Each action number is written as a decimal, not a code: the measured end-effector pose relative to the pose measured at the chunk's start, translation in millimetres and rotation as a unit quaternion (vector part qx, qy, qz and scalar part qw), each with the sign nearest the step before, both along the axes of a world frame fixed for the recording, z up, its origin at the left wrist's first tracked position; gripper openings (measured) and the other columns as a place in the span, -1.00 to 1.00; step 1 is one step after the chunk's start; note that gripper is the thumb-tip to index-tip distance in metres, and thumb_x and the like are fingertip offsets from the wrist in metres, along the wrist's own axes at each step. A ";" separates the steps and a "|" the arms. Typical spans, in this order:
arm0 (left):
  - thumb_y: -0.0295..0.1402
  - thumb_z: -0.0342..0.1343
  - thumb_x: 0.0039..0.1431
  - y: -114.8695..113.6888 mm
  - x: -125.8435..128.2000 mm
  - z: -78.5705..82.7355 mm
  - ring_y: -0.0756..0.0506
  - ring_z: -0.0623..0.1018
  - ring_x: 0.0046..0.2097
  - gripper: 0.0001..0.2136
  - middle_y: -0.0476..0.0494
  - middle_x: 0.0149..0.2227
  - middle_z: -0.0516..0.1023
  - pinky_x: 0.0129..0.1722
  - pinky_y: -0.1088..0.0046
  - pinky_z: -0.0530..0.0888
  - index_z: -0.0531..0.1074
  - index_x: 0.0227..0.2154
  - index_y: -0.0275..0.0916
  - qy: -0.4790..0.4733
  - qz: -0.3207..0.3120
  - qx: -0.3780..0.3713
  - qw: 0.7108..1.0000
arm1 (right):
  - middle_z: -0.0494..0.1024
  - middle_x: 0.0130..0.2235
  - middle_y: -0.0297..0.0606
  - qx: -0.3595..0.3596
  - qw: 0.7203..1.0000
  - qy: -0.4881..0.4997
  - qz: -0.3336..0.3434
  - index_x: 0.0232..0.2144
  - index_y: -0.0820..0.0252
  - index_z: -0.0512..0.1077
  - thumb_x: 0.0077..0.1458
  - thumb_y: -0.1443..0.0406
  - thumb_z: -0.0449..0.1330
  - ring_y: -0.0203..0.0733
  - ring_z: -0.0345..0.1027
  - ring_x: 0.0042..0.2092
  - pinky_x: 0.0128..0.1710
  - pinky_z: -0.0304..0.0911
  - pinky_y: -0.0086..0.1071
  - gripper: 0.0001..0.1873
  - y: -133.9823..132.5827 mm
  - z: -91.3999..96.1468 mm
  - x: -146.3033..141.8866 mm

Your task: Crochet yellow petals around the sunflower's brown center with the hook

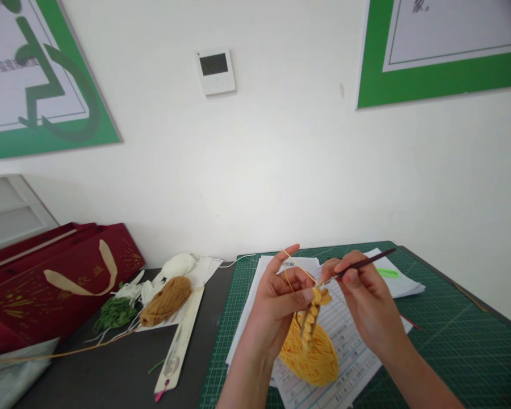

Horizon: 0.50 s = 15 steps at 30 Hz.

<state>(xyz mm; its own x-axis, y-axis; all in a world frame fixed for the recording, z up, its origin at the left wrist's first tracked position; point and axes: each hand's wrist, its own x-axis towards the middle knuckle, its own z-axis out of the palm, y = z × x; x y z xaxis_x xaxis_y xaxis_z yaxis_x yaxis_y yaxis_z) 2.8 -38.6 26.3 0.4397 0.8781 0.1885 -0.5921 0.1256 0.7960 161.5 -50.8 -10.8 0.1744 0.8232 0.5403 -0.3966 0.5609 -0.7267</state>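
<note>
My left hand (281, 298) pinches a small yellow crochet piece (310, 321) between thumb and fingers. Yellow yarn runs over its raised index finger and down to the work. In my right hand (361, 292) is a crochet hook (368, 260) with a dark handle, held like a pencil. The hook's thin metal tip meets the top of the crochet piece; whether it sits inside a loop is too small to tell. Beneath the hands a yellow yarn ball (313, 360) rests on printed sheets (353, 346).
A green cutting mat (460, 341) lies under the papers. To the left are a brown yarn skein (167, 300), green yarn (114, 314), white yarn (177, 264), a pale ruler (181, 341) and a dark red gift bag (68, 278). A white wall rises behind the table.
</note>
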 end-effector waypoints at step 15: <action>-0.62 0.41 -0.07 0.3 0.1 -0.4 0.09 0.39 -0.47 -0.24 -0.01 -0.41 0.54 -0.48 0.58 0.24 0.27 0.23 -0.32 -0.017 -0.026 -0.003 1.000 | 0.59 -0.31 -0.32 0.069 0.997 -0.032 -0.017 -0.24 0.02 0.42 0.33 0.15 0.16 -0.16 0.41 -0.20 -0.12 0.26 -0.25 -0.87 0.6 2.2 2.6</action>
<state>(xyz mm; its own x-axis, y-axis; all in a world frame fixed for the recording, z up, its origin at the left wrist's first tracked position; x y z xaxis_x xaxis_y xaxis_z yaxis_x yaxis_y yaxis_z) 2.9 -38.3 25.9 0.4774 0.8559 0.1988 -0.6116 0.1613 0.7745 164.1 -50.2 -8.7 0.1623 0.7342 0.6592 -0.3310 0.6699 -0.6646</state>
